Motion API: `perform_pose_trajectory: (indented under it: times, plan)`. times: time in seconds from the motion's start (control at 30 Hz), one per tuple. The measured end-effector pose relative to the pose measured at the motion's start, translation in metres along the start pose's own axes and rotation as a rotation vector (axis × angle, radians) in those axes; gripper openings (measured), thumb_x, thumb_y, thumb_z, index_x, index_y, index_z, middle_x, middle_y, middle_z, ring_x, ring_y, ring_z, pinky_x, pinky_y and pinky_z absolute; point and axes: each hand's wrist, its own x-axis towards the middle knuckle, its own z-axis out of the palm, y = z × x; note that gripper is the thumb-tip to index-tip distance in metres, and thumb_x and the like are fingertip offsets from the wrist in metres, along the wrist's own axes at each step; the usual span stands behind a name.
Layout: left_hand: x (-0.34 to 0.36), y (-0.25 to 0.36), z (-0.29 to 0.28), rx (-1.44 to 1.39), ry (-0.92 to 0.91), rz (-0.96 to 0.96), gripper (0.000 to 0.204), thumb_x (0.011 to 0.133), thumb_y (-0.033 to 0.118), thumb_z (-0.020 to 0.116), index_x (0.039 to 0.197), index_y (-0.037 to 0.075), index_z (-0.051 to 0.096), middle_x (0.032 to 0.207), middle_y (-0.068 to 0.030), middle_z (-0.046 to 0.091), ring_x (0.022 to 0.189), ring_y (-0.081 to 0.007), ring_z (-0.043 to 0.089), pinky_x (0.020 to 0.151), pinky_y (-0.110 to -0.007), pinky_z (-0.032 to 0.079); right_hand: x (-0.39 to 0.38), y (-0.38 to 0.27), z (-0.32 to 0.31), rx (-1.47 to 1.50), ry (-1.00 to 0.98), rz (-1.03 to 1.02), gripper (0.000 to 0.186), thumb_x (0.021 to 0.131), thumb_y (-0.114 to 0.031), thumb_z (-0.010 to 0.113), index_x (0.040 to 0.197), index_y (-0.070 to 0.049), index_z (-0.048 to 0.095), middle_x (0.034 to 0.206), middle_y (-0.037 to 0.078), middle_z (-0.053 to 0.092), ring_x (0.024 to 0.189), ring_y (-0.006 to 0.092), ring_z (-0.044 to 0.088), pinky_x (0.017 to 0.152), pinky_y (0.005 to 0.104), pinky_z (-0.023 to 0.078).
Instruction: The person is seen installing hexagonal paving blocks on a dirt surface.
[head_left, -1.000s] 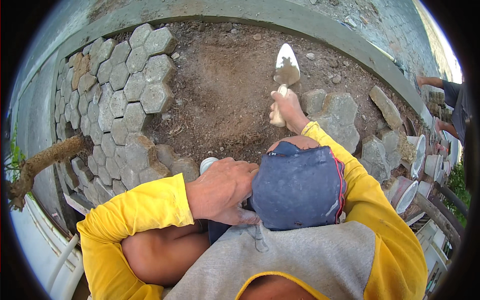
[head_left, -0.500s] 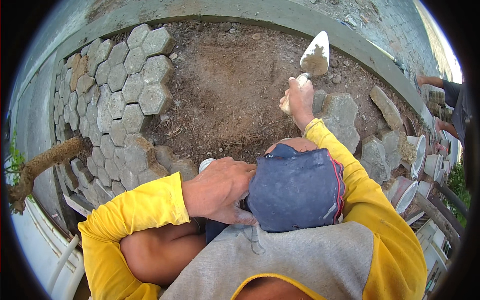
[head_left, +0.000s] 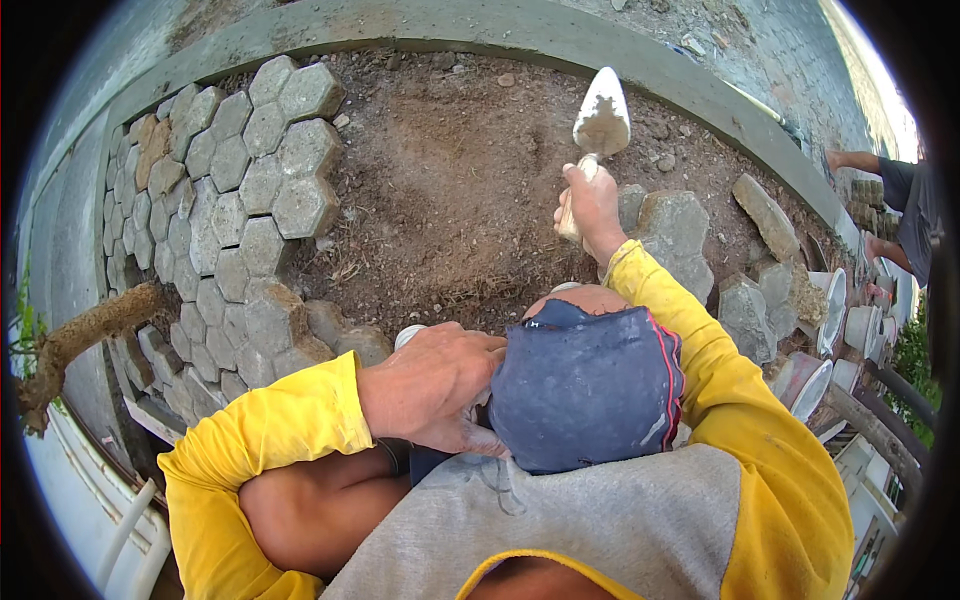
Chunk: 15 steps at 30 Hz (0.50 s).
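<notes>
My right hand (head_left: 592, 208) is closed around the pale handle of a pointed trowel (head_left: 603, 115), held out over bare soil. Its whitish blade points away from me and carries a patch of brown dirt. My left hand (head_left: 425, 385) rests against my bent leg in dark blue shorts (head_left: 590, 395), thumb apart from the fingers; the fingertips are partly hidden. Just beyond that hand shows the rounded end of a white object (head_left: 409, 335), mostly covered. Hexagonal concrete pavers (head_left: 305, 207) lie fitted together left of the soil (head_left: 450, 170).
Loose paver pieces (head_left: 672, 235) lie right of the trowel hand, near a long concrete piece (head_left: 766, 218). A concrete curb (head_left: 450, 28) bounds the far side. Buckets (head_left: 810, 388) stand at right, beyond them another person's legs (head_left: 890, 253). A rough branch (head_left: 95, 325) juts in at left.
The trowel has shifted slightly left and its blade has turned to point more straight ahead. My left hand stays on the leg.
</notes>
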Motion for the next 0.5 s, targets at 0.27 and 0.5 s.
perform_pose_trajectory:
  times: [0.27,0.5]
  plan:
    - [-0.001,-0.004,-0.002,-0.011,0.004,-0.002,0.069,0.064,0.042,0.085,0.113,0.001,0.059,0.105,-0.0187,0.064,0.099,-0.0405,0.063,0.084,-0.048,0.049,0.007,0.005,0.010,0.028,-0.015,0.033,0.022,0.098,-0.026,0.057,0.101,-0.008,0.045,0.068,0.006,0.054,0.044,0.0174,0.056,0.038,0.0348,0.048]
    - [0.000,-0.008,0.001,-0.002,0.005,0.049,0.068,0.065,0.042,0.085,0.113,0.001,0.059,0.104,-0.0187,0.064,0.098,-0.0400,0.063,0.084,-0.047,0.049,0.002,0.006,0.012,-0.053,-0.177,0.133,0.021,0.096,-0.025,0.057,0.096,-0.006,0.047,0.063,0.006,0.053,0.043,0.0200,0.056,0.038,0.0370,0.049]
